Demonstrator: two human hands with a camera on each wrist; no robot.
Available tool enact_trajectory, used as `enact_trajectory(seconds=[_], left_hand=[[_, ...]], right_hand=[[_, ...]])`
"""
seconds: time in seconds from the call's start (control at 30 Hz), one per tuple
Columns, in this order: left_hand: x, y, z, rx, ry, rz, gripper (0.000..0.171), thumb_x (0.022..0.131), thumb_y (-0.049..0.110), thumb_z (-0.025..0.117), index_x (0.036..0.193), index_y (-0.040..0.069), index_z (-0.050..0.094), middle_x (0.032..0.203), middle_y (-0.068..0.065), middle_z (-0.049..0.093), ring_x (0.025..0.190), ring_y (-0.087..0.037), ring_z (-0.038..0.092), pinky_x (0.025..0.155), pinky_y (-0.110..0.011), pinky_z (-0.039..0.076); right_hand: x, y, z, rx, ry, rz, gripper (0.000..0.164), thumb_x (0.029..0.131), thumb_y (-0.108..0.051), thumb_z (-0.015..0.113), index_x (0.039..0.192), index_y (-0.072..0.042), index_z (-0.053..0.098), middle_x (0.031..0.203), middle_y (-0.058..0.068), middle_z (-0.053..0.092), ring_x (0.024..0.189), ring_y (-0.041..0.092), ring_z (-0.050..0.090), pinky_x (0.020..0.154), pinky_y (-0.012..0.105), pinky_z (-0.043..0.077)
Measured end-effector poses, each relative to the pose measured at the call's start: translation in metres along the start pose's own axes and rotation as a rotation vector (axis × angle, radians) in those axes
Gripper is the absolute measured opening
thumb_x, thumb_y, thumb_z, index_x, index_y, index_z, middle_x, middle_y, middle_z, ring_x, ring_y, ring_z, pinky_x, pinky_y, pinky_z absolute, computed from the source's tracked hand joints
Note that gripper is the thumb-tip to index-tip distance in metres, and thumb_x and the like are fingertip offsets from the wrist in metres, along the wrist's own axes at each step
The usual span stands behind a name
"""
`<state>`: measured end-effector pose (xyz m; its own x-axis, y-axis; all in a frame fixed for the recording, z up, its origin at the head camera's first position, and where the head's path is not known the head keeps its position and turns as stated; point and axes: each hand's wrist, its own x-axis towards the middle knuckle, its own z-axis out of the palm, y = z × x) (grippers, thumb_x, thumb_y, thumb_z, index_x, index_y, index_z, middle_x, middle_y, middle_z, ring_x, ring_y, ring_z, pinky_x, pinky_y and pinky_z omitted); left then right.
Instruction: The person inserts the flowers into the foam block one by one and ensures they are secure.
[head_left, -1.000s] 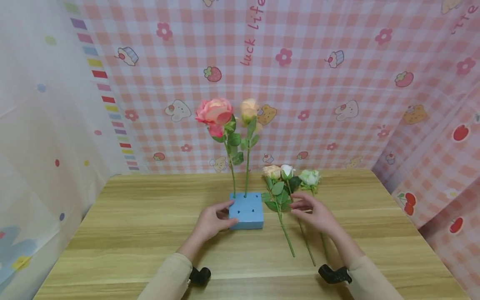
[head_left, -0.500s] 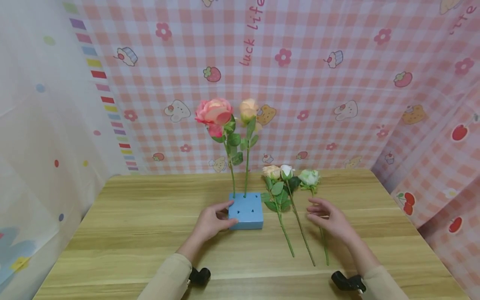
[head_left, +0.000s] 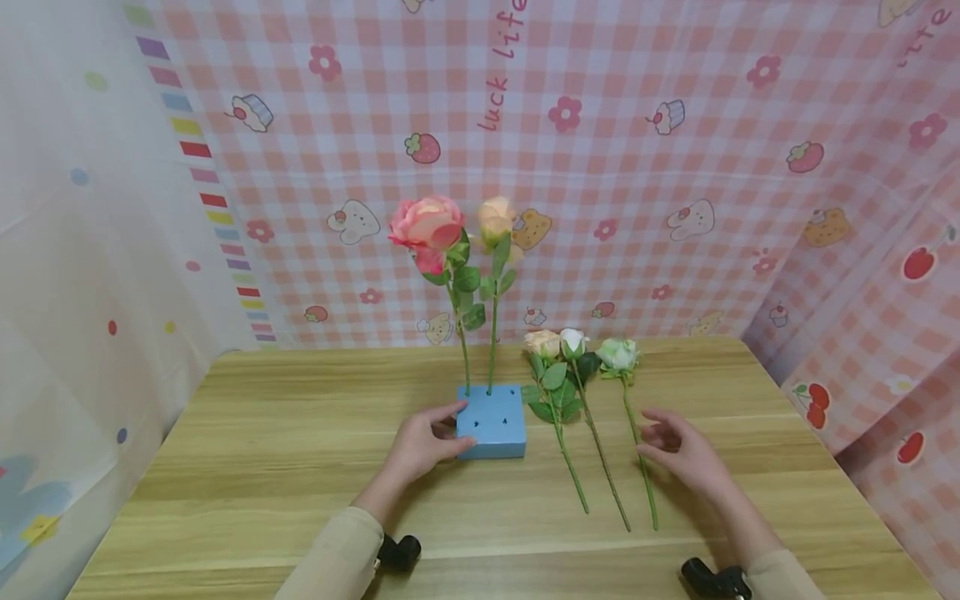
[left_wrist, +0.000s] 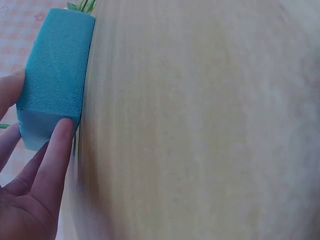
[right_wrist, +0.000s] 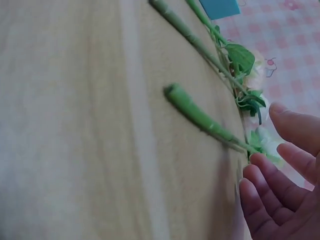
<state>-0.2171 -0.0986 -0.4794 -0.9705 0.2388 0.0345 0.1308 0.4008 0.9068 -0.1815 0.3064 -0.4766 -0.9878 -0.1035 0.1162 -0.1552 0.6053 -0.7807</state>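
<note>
My left hand (head_left: 422,444) holds a blue foam block (head_left: 491,442) at its left side, thumb at the front and fingers toward the back. In the left wrist view, fingertips press the near end of the block (left_wrist: 57,65). Two artificial flowers stand upright in its back holes: a pink rose (head_left: 429,227) and a peach rose (head_left: 496,218). More holes show in its top. My right hand (head_left: 688,457), loosely curled and holding nothing, hovers beside the stem of a lying pale green-white flower (head_left: 619,356). The right wrist view shows its fingers close to that stem (right_wrist: 195,113).
Left of the green-white flower lie a white rosebud (head_left: 573,343) and a second peach rose (head_left: 542,343), stems toward me. All rest on a wooden table (head_left: 300,500). A checked curtain (head_left: 615,200) hangs behind the table's back edge. Each wrist wears a black camera mount (head_left: 401,553).
My right hand has moved right and toward me, from above the white rosebud's stem to beside the green-white flower's stem. My left hand and the block have stayed in place.
</note>
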Motion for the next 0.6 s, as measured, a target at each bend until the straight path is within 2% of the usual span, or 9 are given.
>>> enact_trajectory(seconds=[0.37,0.6], left_hand=[[-0.0002,0.0004,-0.0003,0.0,-0.004,-0.01,0.059,0.082,0.02,0.084,0.136,0.014,0.063,0.11,-0.009,0.064,0.094,-0.023,0.064,0.065,-0.03,0.057],[-0.0001,0.0,-0.0005,-0.002,-0.004,-0.004,0.058,0.082,0.021,0.084,0.136,0.014,0.063,0.11,-0.01,0.064,0.095,-0.024,0.064,0.066,-0.03,0.057]], right_hand=[[-0.0049,0.003,0.001,-0.015,-0.05,0.077,0.066,0.087,-0.014,0.078,0.14,0.008,0.047,0.114,0.019,0.063,0.098,0.026,0.059,0.082,0.027,0.051],[-0.0074,0.0047,0.0033,-0.044,-0.066,0.039,0.075,0.082,-0.018,0.083,0.141,0.01,0.045,0.115,0.017,0.061,0.099,0.026,0.057,0.085,0.031,0.05]])
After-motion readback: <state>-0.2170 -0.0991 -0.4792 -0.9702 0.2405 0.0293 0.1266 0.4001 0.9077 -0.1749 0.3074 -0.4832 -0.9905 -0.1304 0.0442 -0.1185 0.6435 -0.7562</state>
